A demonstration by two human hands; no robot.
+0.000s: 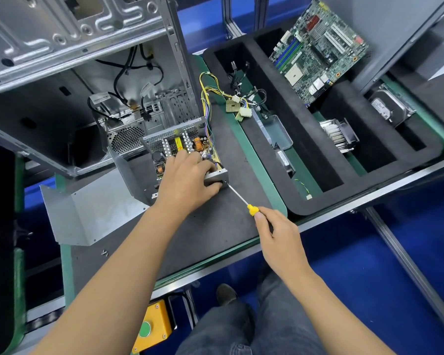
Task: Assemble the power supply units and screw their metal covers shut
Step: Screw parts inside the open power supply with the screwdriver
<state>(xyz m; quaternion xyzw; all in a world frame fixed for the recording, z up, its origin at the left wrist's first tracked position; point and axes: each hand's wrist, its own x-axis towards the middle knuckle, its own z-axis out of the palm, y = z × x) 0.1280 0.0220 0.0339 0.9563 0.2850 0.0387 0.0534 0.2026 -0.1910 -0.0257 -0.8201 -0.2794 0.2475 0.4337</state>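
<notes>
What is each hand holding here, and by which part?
Right hand grips the screwdriver by its yellow handle. Left hand holds the power supply unit at its near corner.

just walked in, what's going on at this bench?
A person is working on an open power supply unit on the dark mat. The left hand steadies its near corner, while the right hand holds a yellow-handled screwdriver with its tip at that corner. The bent metal cover lies off to the left, not yet fitted. A motherboard sits in the foam tray.
</notes>
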